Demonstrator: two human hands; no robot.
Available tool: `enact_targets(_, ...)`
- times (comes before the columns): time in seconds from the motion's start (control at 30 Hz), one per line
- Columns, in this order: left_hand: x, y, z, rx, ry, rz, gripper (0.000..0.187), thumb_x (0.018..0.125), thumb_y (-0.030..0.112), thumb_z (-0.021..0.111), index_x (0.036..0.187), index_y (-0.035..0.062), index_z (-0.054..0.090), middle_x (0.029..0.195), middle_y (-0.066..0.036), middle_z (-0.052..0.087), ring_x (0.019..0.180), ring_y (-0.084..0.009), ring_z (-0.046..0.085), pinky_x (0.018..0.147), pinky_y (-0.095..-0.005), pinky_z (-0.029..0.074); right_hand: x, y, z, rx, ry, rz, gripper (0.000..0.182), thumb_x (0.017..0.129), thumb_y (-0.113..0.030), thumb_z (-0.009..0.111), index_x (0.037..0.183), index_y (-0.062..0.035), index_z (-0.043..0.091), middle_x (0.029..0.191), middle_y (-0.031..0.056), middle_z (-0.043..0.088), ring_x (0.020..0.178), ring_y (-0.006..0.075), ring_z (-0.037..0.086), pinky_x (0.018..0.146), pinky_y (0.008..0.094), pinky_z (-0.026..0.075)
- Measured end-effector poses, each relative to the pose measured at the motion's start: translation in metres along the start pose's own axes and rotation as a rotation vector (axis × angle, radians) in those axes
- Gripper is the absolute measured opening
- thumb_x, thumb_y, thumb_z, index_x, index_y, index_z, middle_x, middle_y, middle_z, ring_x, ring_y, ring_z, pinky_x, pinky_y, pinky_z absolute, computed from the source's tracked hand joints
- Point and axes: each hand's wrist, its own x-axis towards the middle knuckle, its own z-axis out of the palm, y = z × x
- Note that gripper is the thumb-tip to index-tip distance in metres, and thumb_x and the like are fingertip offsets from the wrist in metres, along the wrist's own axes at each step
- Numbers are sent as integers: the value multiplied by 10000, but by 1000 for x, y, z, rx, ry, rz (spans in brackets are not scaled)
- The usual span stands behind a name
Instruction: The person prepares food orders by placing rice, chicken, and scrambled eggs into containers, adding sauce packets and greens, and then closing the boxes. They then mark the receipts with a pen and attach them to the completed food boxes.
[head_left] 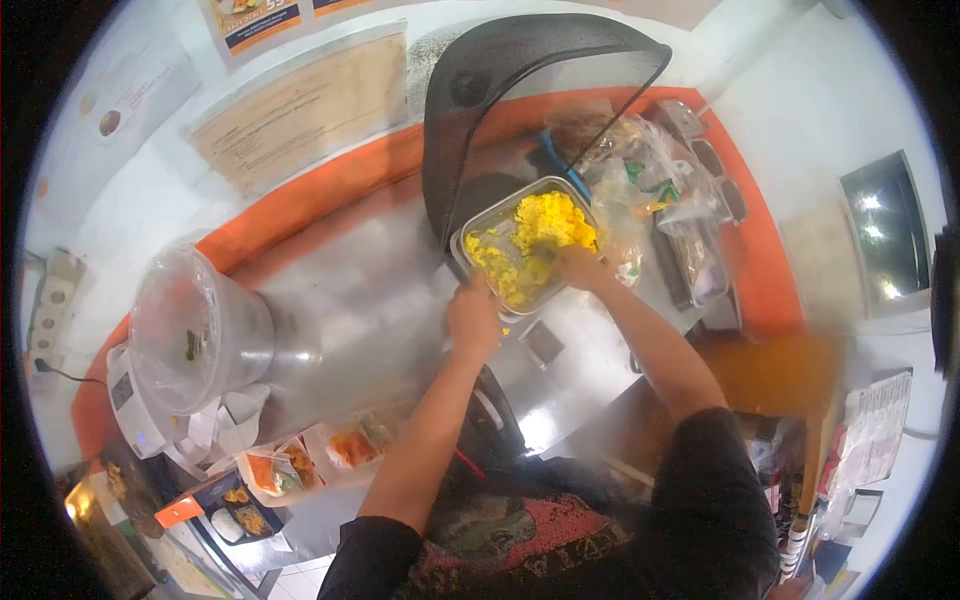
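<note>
A rectangular metal tray (460, 252) holds crumbly yellow food that looks like scrambled egg (552, 218), heaped at the far right and spread thinner elsewhere. My left hand (474, 316) is closed on the tray's near left rim. Over the tray's right side, my right hand (582, 268) is closed, its fingertips down by the egg. A blurred greyish shape shows at those fingers; what it is I cannot make out. Behind the tray, a black mesh food cover (490, 85) stands tipped up.
A steel table (350, 250) with an orange edge lies around the tray. Plastic bags (640, 180) crowd its right end. To the left stand a large clear tub (205, 330) and a white scale (138, 410). Packed food (355, 445) lies along the near left edge.
</note>
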Motion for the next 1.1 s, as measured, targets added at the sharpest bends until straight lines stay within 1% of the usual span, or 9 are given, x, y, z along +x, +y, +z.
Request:
enact_targets(0.2, 3, -1, 0, -68, -27, -111, 663, 757, 130, 772, 1329, 37, 449, 948, -199, 667, 919, -386, 643, 783, -468, 502, -6, -17, -3, 39, 4, 86, 222, 853, -180, 579, 859, 19, 677, 908, 264, 668, 880, 438, 644, 792, 504, 511)
enact_targets(0.4, 0, -4, 3, -108, 24, -96, 728, 737, 128, 787, 1362, 19, 429, 920, -143, 691, 939, -348, 643, 802, -448, 504, -34, -44, -2, 126, 36, -74, 231, 858, -220, 606, 836, 2, 668, 870, 249, 662, 814, 426, 639, 729, 483, 502)
enact_targets(0.5, 0, -4, 5, -129, 38, -108, 738, 726, 126, 789, 1364, 20, 433, 906, -117, 702, 944, -328, 645, 808, -442, 505, -26, -29, 38, 158, -31, -214, 248, 858, -238, 618, 845, 4, 668, 872, 254, 661, 820, 430, 635, 725, 481, 495)
enact_targets(0.6, 0, -2, 4, -159, 34, -118, 752, 716, 117, 792, 1367, 13, 431, 909, -107, 714, 948, -317, 654, 820, -430, 502, -39, -50, 38, 286, 1, -181, 273, 870, -240, 617, 837, 28, 659, 837, 233, 671, 772, 389, 645, 725, 474, 489)
enact_targets(0.7, 0, -3, 4, -171, 12, -125, 780, 713, 108, 798, 1383, 1, 413, 928, -107, 729, 957, -310, 666, 847, -406, 492, -56, -68, 10, 607, -61, 16, 243, 893, -230, 614, 880, 7, 665, 733, 152, 649, 615, 269, 597, 574, 411, 470)
enact_targets(0.8, 1, -5, 1, -153, 10, -90, 785, 719, 129, 799, 1391, 4, 413, 922, -103, 726, 932, -313, 669, 841, -407, 494, -61, -70, -5, 1048, -218, 367, 165, 917, -203, 602, 901, -48, 655, 658, 45, 559, 517, 134, 467, 441, 305, 362)
enact_targets(0.9, -7, 5, -13, -137, 18, -70, 727, 754, 160, 773, 1379, 14, 432, 914, -109, 712, 896, -325, 665, 823, -419, 501, -62, -71, -6, 1168, -204, 403, 87, 924, -180, 600, 899, -99, 618, 636, -14, 487, 474, 75, 378, 407, 241, 259)
enact_targets(0.97, -22, 16, -30, -96, 52, -64, 638, 800, 186, 727, 1350, 7, 458, 932, -127, 701, 902, -332, 659, 790, -432, 509, -61, -67, -5, 1224, -140, 398, 101, 926, -184, 604, 866, -104, 596, 630, -23, 480, 470, 68, 368, 408, 244, 260)
enact_targets(1.1, -83, 23, -81, -345, -35, -10, 492, 873, 154, 668, 1324, 38, 510, 893, -112, 679, 831, -263, 660, 734, -369, 510, -64, -63, -12, 1264, -33, 376, 151, 936, -221, 624, 847, -110, 575, 630, -38, 471, 474, 52, 354, 415, 227, 247)
